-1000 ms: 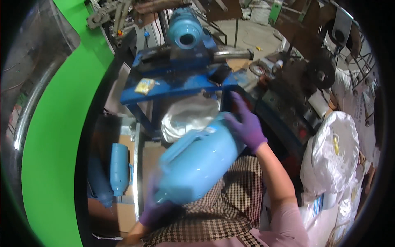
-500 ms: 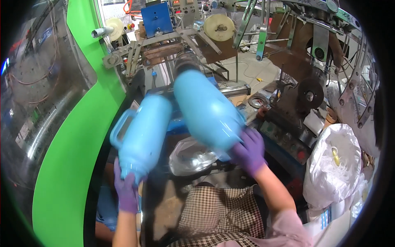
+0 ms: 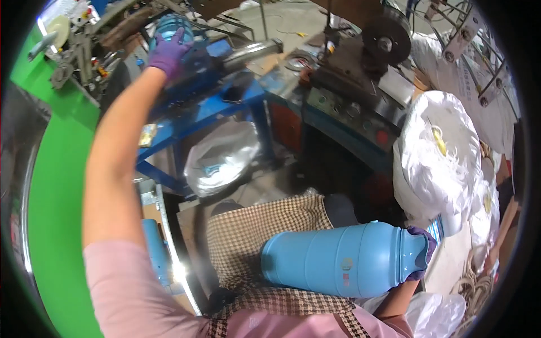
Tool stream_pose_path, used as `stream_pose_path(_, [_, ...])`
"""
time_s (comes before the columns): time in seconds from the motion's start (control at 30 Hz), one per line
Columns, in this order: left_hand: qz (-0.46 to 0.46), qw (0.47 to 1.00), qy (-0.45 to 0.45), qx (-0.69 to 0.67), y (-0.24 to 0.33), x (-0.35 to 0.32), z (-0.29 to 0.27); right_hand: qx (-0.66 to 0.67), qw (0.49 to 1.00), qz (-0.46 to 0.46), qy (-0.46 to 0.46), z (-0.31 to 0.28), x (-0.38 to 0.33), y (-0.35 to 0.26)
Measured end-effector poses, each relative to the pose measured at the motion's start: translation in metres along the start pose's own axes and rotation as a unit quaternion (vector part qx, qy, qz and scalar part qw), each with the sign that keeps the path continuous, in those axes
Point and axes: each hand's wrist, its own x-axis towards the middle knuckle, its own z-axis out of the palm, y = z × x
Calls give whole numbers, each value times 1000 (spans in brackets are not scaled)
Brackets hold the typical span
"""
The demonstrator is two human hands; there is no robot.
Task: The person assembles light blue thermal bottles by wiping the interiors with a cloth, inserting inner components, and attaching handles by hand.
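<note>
A light-blue thermos flask casing (image 3: 332,262) lies nearly level across my lap at the lower right, a small printed mark on its side. My right hand (image 3: 420,250), in a purple glove, is closed round its narrower neck end; part of that hand is hidden behind the neck. At the far upper left, my left hand (image 3: 169,49), also gloved in purple, has its fingers wrapped over the end of a second blue thermos flask casing (image 3: 173,23) at the machine. Most of that casing is hidden by the hand or blurred.
Below the blue machine frame (image 3: 194,121) hangs a clear plastic bag (image 3: 225,158) with blue scraps. A dark machine with buttons (image 3: 355,107) stands right of centre, beside a large white sack (image 3: 437,152). Another blue casing (image 3: 155,248) sits lower left, near a green panel (image 3: 62,197).
My left hand has reached forward to the machine with a casing. My right hand has drawn the other casing back and down to my lap. The view has swung right and down.
</note>
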Motion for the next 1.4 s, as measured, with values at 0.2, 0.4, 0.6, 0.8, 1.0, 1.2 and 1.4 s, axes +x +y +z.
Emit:
stream_pose_path(0.2, [63,996,-51,32,12,-8,-38,1,987,-142,-81,33,23,-39])
stream_pose_path(0.4, [482,610,25,-629,146,-178,-193,83,955,-113,-259,138,45,-120])
stream_pose_path(0.6, [409,679,-184,-581,95,-229,-218,300,914,-40,-269,175,31,-174])
stream_pose_path(0.8, [16,519,-95,-849,19,-286,-119,106,947,-302,7,137,-7,-86])
stream_pose_path(1.0, [-76,448,159,-876,146,-236,-67,-40,959,-188,-209,180,-37,-40])
stream_pose_path(1.2, [-53,459,249,-851,342,-112,-151,-92,889,-342,-289,206,-34,-13])
stream_pose_path(1.4, [-10,547,252,-799,352,3,-228,-58,910,-306,-274,200,-33,-4])
